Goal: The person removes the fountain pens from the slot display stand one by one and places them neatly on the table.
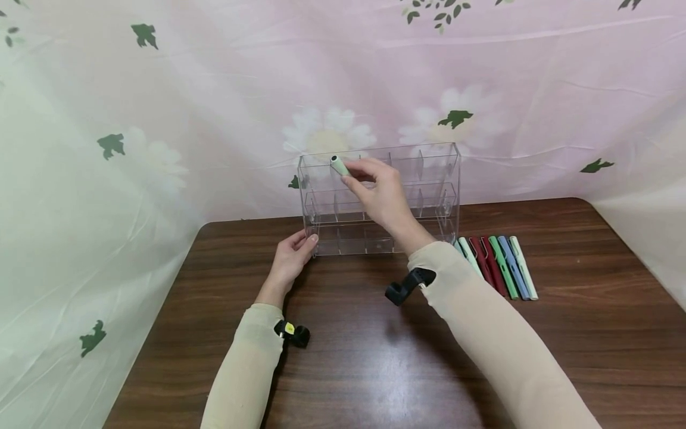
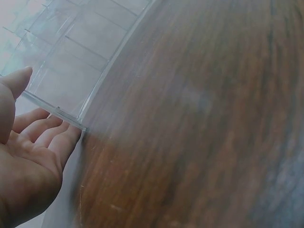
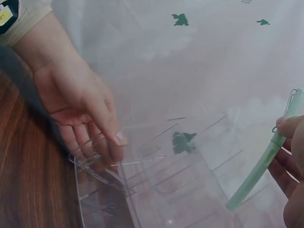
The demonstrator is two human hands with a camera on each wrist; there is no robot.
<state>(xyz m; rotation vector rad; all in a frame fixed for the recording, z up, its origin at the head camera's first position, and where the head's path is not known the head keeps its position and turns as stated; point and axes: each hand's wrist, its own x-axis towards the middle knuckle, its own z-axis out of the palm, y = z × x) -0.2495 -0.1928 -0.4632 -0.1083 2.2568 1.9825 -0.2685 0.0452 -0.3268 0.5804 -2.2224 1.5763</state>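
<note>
A clear acrylic pen rack (image 1: 377, 245) with tiered compartments stands upright at the back of the table. My left hand (image 1: 291, 259) holds its lower left side; in the left wrist view the thumb is on one side of the clear edge and the fingers (image 2: 64, 142) lie on the other. Above the rack's upper tier, my right hand (image 1: 382, 193) pinches a pale green pen (image 1: 339, 165) between thumb and fingers. The right wrist view shows this pen (image 3: 259, 173) slanting, its metal clip near the thumb and its lower end overlapping the rack (image 3: 166, 190).
To the right of the rack, several capped pens (image 1: 498, 265) in green, dark red, blue and pale tones lie side by side on the brown wooden table (image 1: 343, 357). A flower-printed cloth (image 1: 241, 89) hangs close behind the rack and along the sides.
</note>
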